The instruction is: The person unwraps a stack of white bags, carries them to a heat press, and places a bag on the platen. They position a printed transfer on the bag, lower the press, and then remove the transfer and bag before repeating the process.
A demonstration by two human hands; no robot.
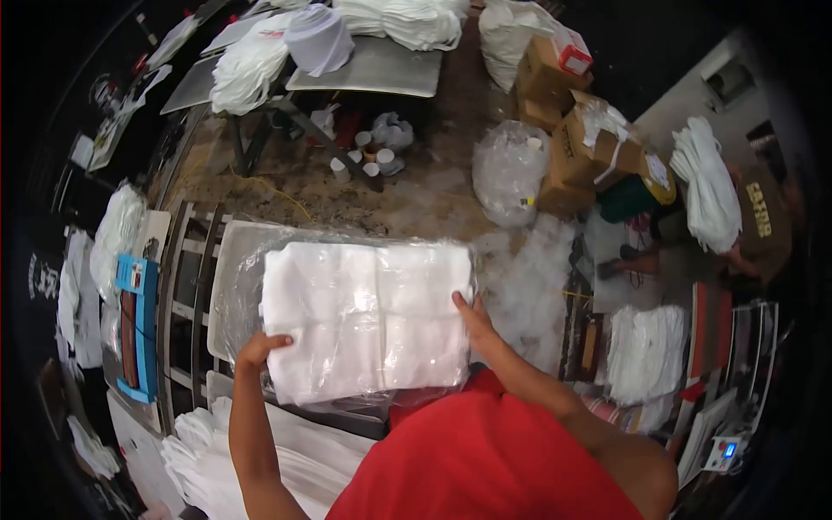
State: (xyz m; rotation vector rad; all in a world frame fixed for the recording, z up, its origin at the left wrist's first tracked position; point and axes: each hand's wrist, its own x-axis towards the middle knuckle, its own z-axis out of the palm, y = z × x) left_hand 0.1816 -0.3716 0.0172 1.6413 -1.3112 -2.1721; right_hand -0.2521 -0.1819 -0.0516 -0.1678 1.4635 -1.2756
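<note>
In front of my red shirt is a clear-plastic-wrapped pack of folded white cloth [368, 321], lying roughly level. My left hand [263, 348] grips its left edge, thumb on top and fingers hidden beneath. On the opposite side my right hand [472, 314] holds the right edge, its thumb also on the upper face. Loose, wrinkled plastic sticks out around the pack. Below and behind it shows a pale board [227, 260]. A pile of white cloth [286, 446] lies close to my left forearm.
Ahead stands a metal table [373, 74] loaded with white cloth. Cardboard boxes [576, 143] and a filled plastic bag [511, 173] are on the floor at right. Another person [763, 217] carries white cloth there. A slatted rack [186, 303] and blue box [137, 329] are at left.
</note>
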